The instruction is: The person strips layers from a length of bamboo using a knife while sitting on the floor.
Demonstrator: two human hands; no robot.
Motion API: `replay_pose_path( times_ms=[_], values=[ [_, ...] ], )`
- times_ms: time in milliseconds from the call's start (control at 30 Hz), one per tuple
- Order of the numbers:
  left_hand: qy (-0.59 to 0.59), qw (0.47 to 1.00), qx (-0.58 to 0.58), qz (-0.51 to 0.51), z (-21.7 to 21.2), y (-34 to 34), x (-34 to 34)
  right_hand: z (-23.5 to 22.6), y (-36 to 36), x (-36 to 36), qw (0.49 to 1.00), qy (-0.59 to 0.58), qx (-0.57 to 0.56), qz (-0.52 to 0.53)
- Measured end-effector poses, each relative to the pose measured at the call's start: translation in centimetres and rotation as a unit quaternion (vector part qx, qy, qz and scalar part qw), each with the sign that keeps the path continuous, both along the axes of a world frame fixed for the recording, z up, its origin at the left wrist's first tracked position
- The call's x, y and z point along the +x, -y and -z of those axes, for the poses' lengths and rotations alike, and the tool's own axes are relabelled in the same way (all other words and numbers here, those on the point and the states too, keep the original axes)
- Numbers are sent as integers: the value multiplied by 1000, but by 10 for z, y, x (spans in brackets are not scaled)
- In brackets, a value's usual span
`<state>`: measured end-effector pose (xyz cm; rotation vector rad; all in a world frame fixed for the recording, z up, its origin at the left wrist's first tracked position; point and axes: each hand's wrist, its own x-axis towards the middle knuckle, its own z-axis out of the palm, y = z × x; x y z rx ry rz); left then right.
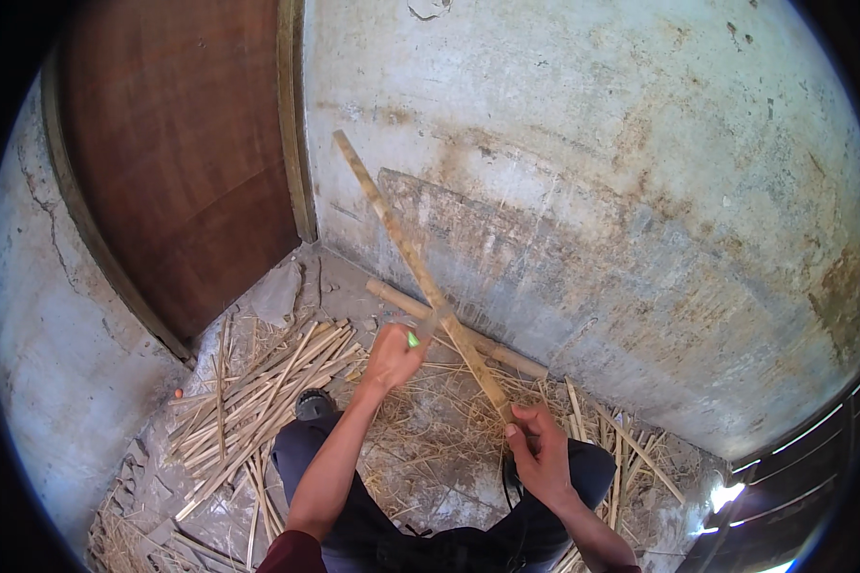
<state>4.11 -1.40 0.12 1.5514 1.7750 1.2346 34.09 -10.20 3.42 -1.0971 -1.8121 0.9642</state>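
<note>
My left hand is closed round a knife with a bright green handle. The knife's blade, somewhat blurred, reaches up and right to the long bamboo strip. Whether its edge cuts into the strip or only lies against it, I cannot tell. My right hand pinches the strip's lower end between thumb and fingers, over my right knee. From there the strip slants up and left, its far end raised before the wall.
A bamboo pole lies along the wall's foot. Split bamboo sticks are heaped at left, with more sticks at right. Shavings litter the floor between my legs. A brown door stands at far left.
</note>
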Motion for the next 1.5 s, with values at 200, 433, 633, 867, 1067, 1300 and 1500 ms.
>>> replay_pose_path(
  times_ms=[200,433,633,867,1067,1300,1500],
  values=[
    [-29,996,58,-58,1,-7,-38,11,28,13,999,34,-25,-16],
    [24,999,16,-44,-1,2,-16,14,26,26,996,-1,-94,4],
    [-28,991,9,131,5,14,9,10,1,19,995,-42,-88,15],
    [-68,980,-25,186,-7,24,36,-5,-10,-3,999,-33,-38,-14],
    [-97,984,-6,148,6,18,36,-4,-12,-13,999,-38,-27,-24],
    [-98,984,-33,147,-11,19,37,-2,-11,-12,998,-47,-29,-17],
    [-103,984,-44,140,-8,17,39,-1,-9,-9,998,-53,-30,-10]
  ],
)
